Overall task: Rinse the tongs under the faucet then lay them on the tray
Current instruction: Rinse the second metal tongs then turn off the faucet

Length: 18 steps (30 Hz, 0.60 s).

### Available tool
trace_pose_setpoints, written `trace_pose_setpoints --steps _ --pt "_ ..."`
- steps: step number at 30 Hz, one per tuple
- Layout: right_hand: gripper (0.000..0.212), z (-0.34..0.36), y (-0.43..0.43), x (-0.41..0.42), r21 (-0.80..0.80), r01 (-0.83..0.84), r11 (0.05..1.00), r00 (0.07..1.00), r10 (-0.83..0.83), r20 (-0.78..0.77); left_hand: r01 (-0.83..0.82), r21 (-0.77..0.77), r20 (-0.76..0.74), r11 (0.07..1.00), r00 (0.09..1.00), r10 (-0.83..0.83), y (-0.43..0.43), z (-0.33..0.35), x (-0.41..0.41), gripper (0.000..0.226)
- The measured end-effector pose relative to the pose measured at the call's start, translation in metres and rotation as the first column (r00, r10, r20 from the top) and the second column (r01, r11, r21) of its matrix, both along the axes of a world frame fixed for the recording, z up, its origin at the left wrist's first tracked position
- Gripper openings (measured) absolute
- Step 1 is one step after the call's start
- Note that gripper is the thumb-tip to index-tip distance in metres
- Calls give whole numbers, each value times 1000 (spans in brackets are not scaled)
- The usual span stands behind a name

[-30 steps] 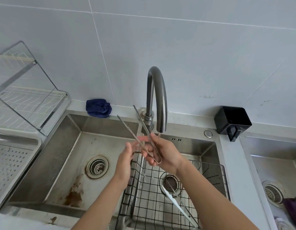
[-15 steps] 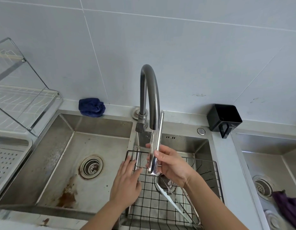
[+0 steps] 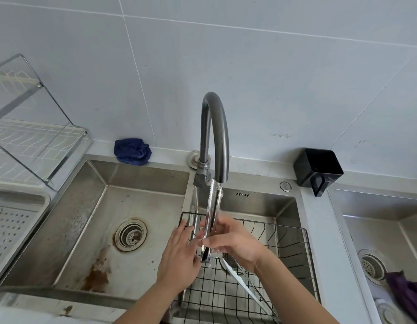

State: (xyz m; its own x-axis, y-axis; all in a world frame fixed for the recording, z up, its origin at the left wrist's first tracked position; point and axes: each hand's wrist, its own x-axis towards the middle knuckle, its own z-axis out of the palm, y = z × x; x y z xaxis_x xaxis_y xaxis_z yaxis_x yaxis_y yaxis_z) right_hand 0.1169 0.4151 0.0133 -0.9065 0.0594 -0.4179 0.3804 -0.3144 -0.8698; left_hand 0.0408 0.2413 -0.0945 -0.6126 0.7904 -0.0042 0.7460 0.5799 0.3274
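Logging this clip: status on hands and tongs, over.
Right hand grips tongs upright under running faucet. Left hand open, fingers by them. Tray far left, nothing seen blocking.

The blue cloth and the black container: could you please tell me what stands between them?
In the head view, the faucet rises between the cloth and the container, with a small round cap nearer the container.

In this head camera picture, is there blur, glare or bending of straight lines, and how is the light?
Head view: soft even light, no hard shadows; the wide lens bows grout lines on the grey tiled wall; the shiny steel tongs under the curved dark metal faucet glare white and smear in running water.
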Motion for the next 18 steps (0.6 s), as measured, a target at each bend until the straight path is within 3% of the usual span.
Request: trace_pose_setpoints --steps 3,10,13,15,18 --pt "53 4 -2 -3 63 39 997 999 -41 29 -2 -1 -28 1000 1000 2 0 0 1 55" --pt "27 0 -14 13 256 152 955 986 -165 29 -18 -27 -36 999 999 17 0 2 1 45" --pt "39 -20 -24 45 516 191 835 940 -307 150 -9 6 -12 1000 1000 9 -1 2 1 41" --pt "48 -36 -28 68 693 39 719 918 -299 259 -16 10 -9 1000 1000 16 -1 3 1 41" --pt "41 -54 -31 91 801 -144 581 892 -275 359 -22 -4 -18 1000 1000 22 1 5 2 43"
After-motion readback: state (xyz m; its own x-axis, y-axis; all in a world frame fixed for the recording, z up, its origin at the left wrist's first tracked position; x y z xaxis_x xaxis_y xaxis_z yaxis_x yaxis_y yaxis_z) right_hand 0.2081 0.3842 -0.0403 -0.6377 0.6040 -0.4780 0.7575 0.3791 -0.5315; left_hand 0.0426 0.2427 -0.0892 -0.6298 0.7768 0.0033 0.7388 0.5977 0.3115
